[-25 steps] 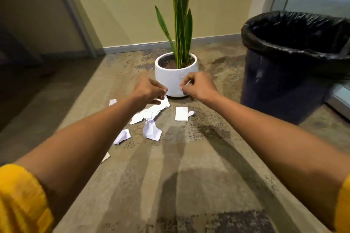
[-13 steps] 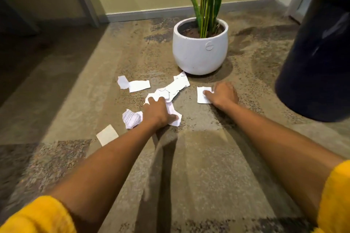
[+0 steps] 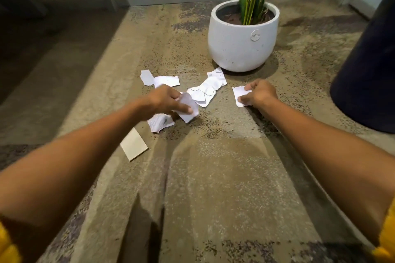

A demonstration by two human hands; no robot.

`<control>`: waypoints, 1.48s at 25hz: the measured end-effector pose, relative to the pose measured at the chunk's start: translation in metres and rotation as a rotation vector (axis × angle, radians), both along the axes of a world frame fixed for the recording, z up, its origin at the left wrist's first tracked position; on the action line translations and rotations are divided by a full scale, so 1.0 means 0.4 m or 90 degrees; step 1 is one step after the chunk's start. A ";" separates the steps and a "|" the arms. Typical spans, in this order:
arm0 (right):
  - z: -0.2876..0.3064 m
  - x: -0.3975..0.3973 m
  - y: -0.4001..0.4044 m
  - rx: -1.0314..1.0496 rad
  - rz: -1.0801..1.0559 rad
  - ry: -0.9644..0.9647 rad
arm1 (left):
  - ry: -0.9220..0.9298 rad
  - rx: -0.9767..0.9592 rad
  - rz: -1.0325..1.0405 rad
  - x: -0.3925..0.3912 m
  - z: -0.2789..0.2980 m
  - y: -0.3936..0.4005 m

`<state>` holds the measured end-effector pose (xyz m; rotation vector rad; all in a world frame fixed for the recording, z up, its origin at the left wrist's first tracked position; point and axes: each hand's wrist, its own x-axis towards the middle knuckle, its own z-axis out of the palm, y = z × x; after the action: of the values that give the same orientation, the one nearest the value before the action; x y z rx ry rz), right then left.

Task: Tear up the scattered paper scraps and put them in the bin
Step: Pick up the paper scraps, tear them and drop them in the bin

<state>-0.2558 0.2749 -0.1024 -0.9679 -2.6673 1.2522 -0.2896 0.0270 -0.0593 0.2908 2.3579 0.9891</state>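
The left hand (image 3: 165, 100) pinches a crumpled white paper scrap (image 3: 188, 109) between thumb and fingers, lifted just off the floor. The right hand (image 3: 259, 93) presses fingertips on a small flat white paper square (image 3: 240, 95), closing on its edge; it looks gripped, not yet raised. Between the two grips lies a jagged strip of torn white pieces (image 3: 208, 88); beyond the left grip, two more flat bits (image 3: 159, 80); beneath it, a creased printed scrap (image 3: 160, 123) and a stiff cream card (image 3: 134, 147). The dark round bin (image 3: 367, 74) stands well right of the right grip. Thin paper may slip or tear unevenly when pinched one-handed, and light fragments could snag on the rough, mottled brown carpet (image 3: 213, 177) or drift toward the smooth white ceramic plant pot (image 3: 242, 42).
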 end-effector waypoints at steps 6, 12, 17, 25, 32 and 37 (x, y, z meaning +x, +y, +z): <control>0.012 0.002 -0.028 -0.121 -0.017 0.115 | -0.085 -0.111 0.099 -0.016 0.002 -0.180; 0.020 0.004 -0.010 -0.017 -0.045 0.050 | 0.008 -0.089 0.057 0.019 -0.039 -0.116; 0.028 0.023 0.054 -0.093 -0.143 0.099 | 0.081 -0.138 0.028 0.016 -0.067 -0.078; 0.022 0.045 0.060 -0.047 0.060 0.031 | 0.019 -0.022 0.115 -0.014 -0.027 -0.120; -0.002 0.016 -0.009 0.165 0.174 -0.020 | -0.113 0.012 0.199 -0.030 -0.007 -0.260; 0.024 0.019 -0.108 -0.089 0.162 0.020 | -0.126 -0.175 0.091 -0.008 -0.023 -0.300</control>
<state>-0.2482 0.2316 -0.0926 -0.6275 -2.7776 1.5050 -0.2929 -0.0929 -0.0684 -0.0789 2.3178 0.7067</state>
